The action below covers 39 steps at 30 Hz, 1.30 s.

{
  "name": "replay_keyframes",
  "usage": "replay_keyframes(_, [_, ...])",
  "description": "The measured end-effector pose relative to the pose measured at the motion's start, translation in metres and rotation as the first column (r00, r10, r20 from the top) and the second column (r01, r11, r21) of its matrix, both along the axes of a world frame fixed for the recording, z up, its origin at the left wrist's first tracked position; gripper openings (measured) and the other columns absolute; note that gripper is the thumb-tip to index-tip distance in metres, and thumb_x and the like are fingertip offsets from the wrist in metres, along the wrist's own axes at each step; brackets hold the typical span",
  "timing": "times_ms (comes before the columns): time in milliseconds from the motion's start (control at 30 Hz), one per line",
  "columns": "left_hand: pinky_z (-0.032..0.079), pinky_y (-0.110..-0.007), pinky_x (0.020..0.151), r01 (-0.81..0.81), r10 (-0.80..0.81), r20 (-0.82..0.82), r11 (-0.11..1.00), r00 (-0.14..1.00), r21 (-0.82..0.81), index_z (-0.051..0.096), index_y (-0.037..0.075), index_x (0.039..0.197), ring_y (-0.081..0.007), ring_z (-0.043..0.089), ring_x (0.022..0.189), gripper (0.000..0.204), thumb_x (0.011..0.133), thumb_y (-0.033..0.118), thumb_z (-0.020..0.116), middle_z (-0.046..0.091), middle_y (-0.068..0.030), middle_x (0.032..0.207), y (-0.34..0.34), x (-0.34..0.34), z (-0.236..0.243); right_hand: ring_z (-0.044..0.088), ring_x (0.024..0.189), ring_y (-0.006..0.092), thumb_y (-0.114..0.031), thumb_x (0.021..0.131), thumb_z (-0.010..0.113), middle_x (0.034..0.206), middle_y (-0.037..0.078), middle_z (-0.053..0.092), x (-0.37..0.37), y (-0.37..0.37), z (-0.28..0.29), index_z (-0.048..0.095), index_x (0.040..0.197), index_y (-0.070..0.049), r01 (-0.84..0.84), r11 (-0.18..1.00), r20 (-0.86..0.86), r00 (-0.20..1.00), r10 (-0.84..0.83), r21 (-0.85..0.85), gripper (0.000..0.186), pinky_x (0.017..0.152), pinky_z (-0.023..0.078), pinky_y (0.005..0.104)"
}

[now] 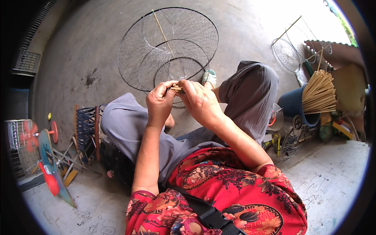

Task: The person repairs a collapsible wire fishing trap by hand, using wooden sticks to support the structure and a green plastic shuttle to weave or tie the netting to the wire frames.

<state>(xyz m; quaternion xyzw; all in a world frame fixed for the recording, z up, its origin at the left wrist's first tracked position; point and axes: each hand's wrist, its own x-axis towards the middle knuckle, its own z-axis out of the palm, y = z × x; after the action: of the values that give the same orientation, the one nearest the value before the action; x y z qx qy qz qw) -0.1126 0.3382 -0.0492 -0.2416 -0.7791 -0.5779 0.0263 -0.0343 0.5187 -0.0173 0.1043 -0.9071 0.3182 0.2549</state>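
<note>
We see a small straw-coloured, wood-like piece (177,89) between the left hand (159,96) and right hand (201,102), fingers of both clamped on it, neither nearer; its mostly hidden long axis seems crosswise. Beyond, we note a round, black-hooped mesh net (162,49) on smooth grey floor (86,51).
</note>
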Motion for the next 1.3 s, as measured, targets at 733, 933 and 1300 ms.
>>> replay_keyframes(733, [0.061, -0.037, 0.070, -0.166, 0.164, -0.026, 0.982, 0.986, -0.087, 0.077, 0.002, 0.116, -0.0207, 0.081, 0.075, 0.007, 0.111, 0.005, 0.075, 0.082, -0.0110, 0.092, 0.004, -0.014, -0.008, 0.074, 0.113, 0.0408, 0.001, 0.096, 0.076, 0.111, 0.016, 0.070, 0.017, -0.005, 0.042, 0.073, 0.117, 0.003, -0.016, 0.997, -0.135, 0.991, 0.005, -0.081, 0.021, 0.102, 0.061, 0.0521])
replay_keyframes(933, [0.059, -0.035, 0.065, -0.197, 0.192, -0.157, 0.980, 0.969, -0.018, 0.073, 0.002, 0.114, -0.0182, 0.077, 0.066, 0.006, 0.112, 0.007, 0.074, 0.078, -0.0090, 0.083, 0.017, -0.032, -0.035, 0.074, 0.099, 0.0425, -0.001, 0.091, 0.084, 0.098, 0.020, 0.068, 0.122, -0.003, 0.061, 0.066, 0.110, 0.001, -0.433, 0.844, 0.010, 0.888, 0.459, -0.315, 0.027, 0.099, 0.062, 0.0490])
replay_keyframes(1300, [0.062, -0.030, 0.069, -0.177, 0.158, -0.129, 0.973, 0.979, -0.150, 0.077, 0.001, 0.118, -0.0145, 0.083, 0.079, 0.008, 0.111, 0.005, 0.076, 0.085, -0.0073, 0.097, -0.004, -0.010, -0.009, 0.078, 0.086, 0.0294, -0.016, 0.116, 0.070, 0.095, 0.021, 0.077, 0.255, 0.183, 0.040, 0.073, 0.122, -0.002, -0.153, 0.987, 0.955, 0.285, 0.084, -0.041, 0.016, 0.078, 0.060, 0.0421])
